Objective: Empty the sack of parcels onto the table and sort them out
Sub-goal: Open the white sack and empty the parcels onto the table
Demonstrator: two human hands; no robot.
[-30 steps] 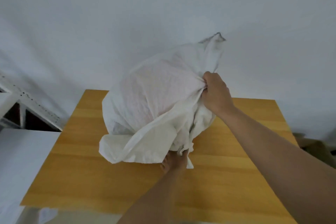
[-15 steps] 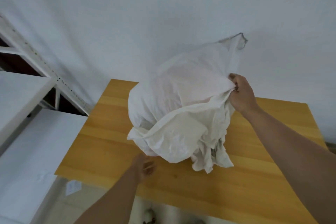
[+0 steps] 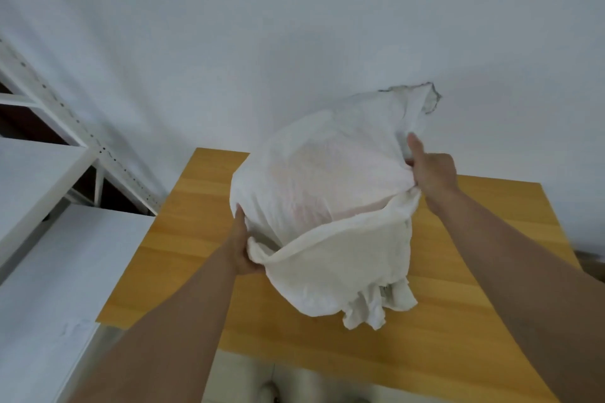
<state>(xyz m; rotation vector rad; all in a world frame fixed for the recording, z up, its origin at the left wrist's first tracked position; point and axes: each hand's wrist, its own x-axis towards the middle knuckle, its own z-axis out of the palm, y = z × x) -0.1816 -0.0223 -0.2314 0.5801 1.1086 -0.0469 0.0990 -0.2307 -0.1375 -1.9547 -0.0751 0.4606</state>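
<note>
A bulging white woven sack (image 3: 327, 193) stands on the wooden table (image 3: 183, 239), its loose mouth folded over and hanging toward the front. Something pinkish shows faintly through the cloth; the parcels inside are hidden. My left hand (image 3: 244, 247) grips the sack's folded edge at its lower left side. At the upper right side, my right hand (image 3: 430, 170) pinches the fabric, thumb pointing up. A frayed corner of the sack sticks up behind the right hand.
White metal shelving (image 3: 49, 180) with flat white boards stands close to the table's left edge. A plain white wall (image 3: 294, 26) rises directly behind the table. The floor shows below the table's front edge.
My left hand has come up from the table front and taken hold of the sack's lower left edge. The right hand keeps its grip, and the view has shifted left.
</note>
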